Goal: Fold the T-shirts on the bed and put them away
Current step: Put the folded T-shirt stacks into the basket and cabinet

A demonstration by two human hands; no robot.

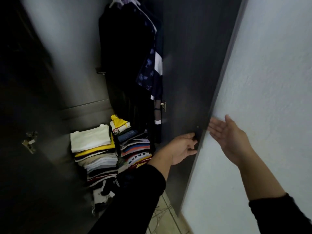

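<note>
1. Closing the wardrobe door (185,81) looks like the step in hand, so I curl my left hand (183,148) round its free edge, fingers hooked on the small dark knob (195,137) there.

2. My right hand (231,137) hangs flat and open just to the right of that edge, palm up, gripping nothing and close to the pale wall (270,81); whether its fingertips touch the door I cannot tell, since the picture is smeared there.

3. To do it well, I should pull from the knob side, not the hinge side, and swing slowly so the hanging clothes (131,56) up and to the left of my left hand do not get caught in the gap.

4. I should keep the right hand's fingers out from between door and wall, using the flat palm only to steady or push the panel.

5. The folded T-shirts (101,149) sit to the left of and a little below my left hand, inside the wardrobe, already put away as far as I can judge.

6. Counting: two stacks of folded shirts side by side, the left one (94,144) topped in white, the right one (133,144) striped and coloured.

7. Two metal hinges show: one (29,141) far to the left on the other dark door (25,115), one (163,105) above my left hand.

8. One knob, two hands, and two black sleeves; the hung garments are too dark to count.
</note>
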